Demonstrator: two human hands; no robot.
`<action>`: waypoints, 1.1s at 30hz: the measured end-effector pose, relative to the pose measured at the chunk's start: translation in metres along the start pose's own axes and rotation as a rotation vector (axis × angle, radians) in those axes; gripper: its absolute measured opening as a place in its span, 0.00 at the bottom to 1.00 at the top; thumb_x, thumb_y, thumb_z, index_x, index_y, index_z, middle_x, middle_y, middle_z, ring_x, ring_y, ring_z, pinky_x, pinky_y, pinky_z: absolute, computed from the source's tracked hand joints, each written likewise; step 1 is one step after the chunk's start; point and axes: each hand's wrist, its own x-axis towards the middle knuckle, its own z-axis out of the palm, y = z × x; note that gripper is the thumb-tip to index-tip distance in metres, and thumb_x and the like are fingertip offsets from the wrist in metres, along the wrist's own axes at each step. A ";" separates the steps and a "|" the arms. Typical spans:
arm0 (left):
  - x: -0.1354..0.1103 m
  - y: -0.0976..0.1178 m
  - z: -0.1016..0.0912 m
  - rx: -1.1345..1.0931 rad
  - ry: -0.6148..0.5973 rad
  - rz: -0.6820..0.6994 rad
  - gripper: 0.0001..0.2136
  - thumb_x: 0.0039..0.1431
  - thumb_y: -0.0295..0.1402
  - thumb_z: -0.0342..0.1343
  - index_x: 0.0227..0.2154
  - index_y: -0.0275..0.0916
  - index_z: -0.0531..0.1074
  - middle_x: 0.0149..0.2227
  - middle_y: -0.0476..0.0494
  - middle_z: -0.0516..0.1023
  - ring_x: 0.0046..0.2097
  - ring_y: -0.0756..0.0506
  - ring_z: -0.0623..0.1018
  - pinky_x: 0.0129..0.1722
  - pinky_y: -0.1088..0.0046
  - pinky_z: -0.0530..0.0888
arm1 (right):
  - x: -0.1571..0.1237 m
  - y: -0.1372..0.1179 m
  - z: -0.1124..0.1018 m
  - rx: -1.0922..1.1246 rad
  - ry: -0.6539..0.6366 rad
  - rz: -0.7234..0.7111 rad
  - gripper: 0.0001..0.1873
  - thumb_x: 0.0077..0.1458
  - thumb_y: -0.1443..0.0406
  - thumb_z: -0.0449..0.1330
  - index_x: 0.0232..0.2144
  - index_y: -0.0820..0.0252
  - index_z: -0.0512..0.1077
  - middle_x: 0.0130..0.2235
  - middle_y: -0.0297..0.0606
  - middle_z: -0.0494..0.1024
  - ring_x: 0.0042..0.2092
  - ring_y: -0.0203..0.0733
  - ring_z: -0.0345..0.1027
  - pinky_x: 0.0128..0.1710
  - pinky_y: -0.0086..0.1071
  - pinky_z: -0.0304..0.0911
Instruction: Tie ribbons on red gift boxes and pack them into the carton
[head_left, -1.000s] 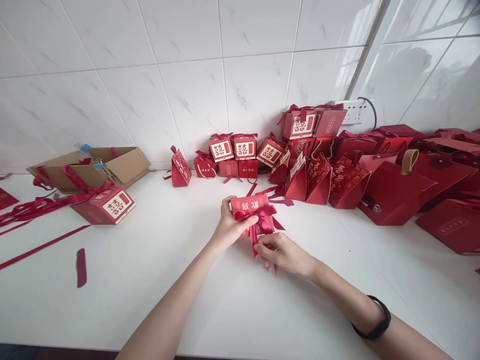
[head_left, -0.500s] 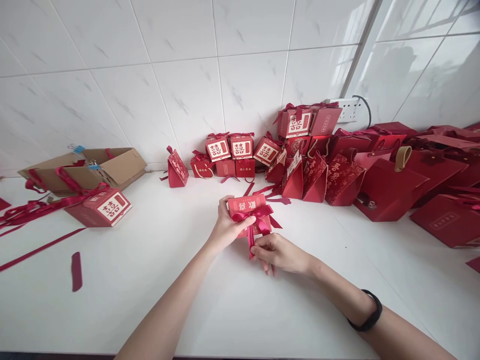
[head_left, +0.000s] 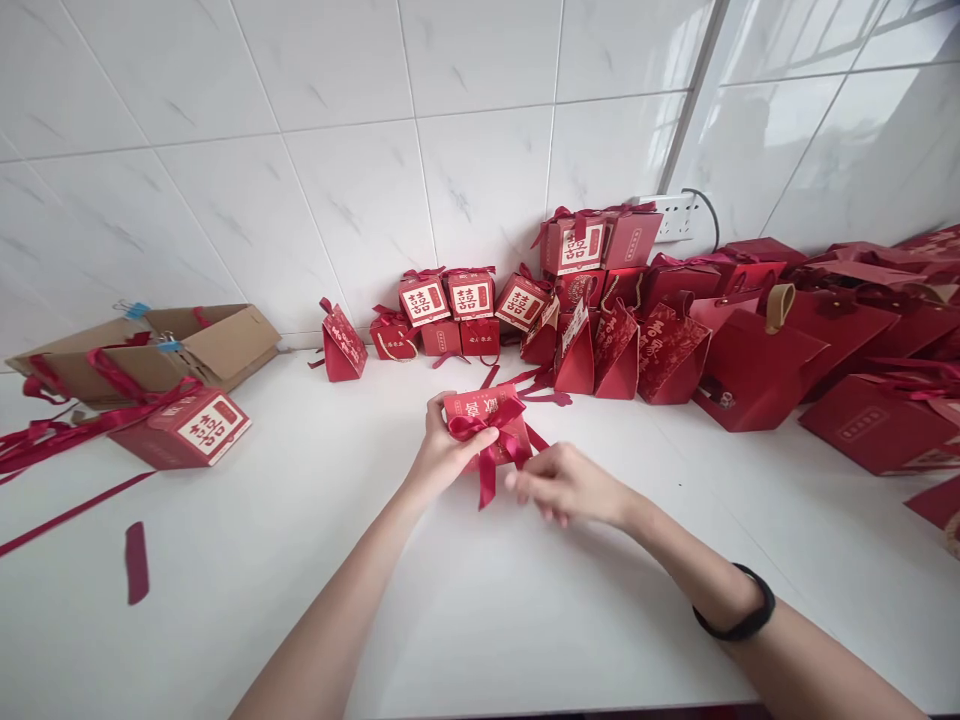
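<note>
Small red box (head_left: 486, 425) near mid-tabletop (head_left: 465, 600), gripped at its left side by the left hand (head_left: 442, 452), thumb pressed on the knot of the ribbon bow (head_left: 487, 432). Right hand (head_left: 564, 485) just beside the box's right corner, fingers curled loosely near the bow's right loop; blurred, so impossible to tell whether pinching ribbon or closed on nothing. One bow tail hanging down toward the near edge. Likely faults: bow pulled loose or lopsided through an uneven tug on a loop; thin card lid crushed under thumb pressure; box slid on the smooth surface. Behind, against the tiled wall (head_left: 337, 150), rows of finished boxes (head_left: 469, 297) and taller red bags (head_left: 667, 350), close enough to be toppled by a forward push. At far left, a cardboard carton (head_left: 217, 345), another red box (head_left: 184, 430) on its side, loose ribbons (head_left: 52, 430) and a ribbon scrap (head_left: 136, 562), well apart. Black band (head_left: 735, 605) on the right wrist.
</note>
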 end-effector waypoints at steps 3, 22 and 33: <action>-0.003 0.004 0.002 -0.024 -0.090 -0.037 0.31 0.43 0.37 0.65 0.47 0.43 0.54 0.46 0.43 0.68 0.47 0.43 0.73 0.47 0.63 0.71 | 0.002 -0.002 -0.013 0.062 0.425 -0.128 0.21 0.50 0.49 0.59 0.24 0.60 0.64 0.22 0.32 0.68 0.23 0.33 0.64 0.15 0.23 0.60; 0.004 -0.001 -0.012 0.212 -0.018 0.425 0.12 0.55 0.40 0.56 0.23 0.38 0.65 0.50 0.40 0.68 0.56 0.40 0.68 0.40 0.69 0.76 | 0.012 0.010 -0.015 0.360 0.534 -0.270 0.17 0.51 0.53 0.60 0.25 0.59 0.61 0.41 0.37 0.70 0.31 0.33 0.68 0.19 0.26 0.69; 0.006 -0.012 -0.015 0.678 0.230 1.094 0.08 0.59 0.24 0.52 0.40 0.37 0.71 0.49 0.38 0.67 0.49 0.44 0.74 0.43 0.69 0.77 | 0.013 0.014 -0.013 0.261 0.565 -0.285 0.16 0.52 0.53 0.58 0.26 0.57 0.60 0.39 0.38 0.73 0.35 0.40 0.69 0.20 0.30 0.71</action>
